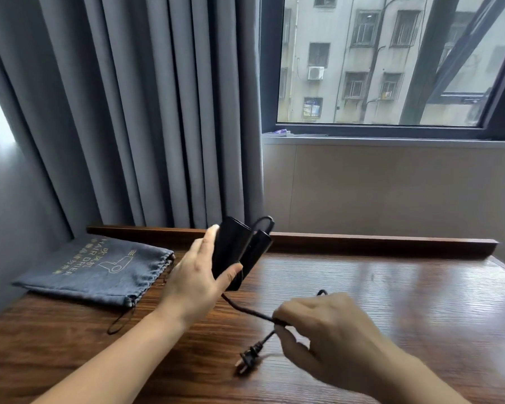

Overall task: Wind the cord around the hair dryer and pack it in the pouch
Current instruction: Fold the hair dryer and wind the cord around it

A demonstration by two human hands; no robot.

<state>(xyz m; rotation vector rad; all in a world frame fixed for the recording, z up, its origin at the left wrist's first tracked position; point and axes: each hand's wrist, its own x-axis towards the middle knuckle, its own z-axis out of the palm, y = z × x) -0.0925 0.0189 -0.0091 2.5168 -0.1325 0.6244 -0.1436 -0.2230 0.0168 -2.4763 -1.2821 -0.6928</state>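
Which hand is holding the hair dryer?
The left hand grips the folded black hair dryer; the right hand only pinches its cord.

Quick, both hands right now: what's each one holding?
Left hand: closed on the folded hair dryer, held above the table.
Right hand: pinching the cord near the plug.

So the surface here is a dark wooden table [391, 301] with a visible grain and a glossy top, plus a raised lip along the far edge. Only one thing clearly lies flat on it: a grey drawstring pouch [99, 272] with gold "HAIR DRIER" lettering and a little dryer icon. It sits well off to the left of the left hand [196, 281] and its grip, mouth pointing toward that hand, with its thin dark drawstring [120, 322] trailing across the wood toward the near edge.
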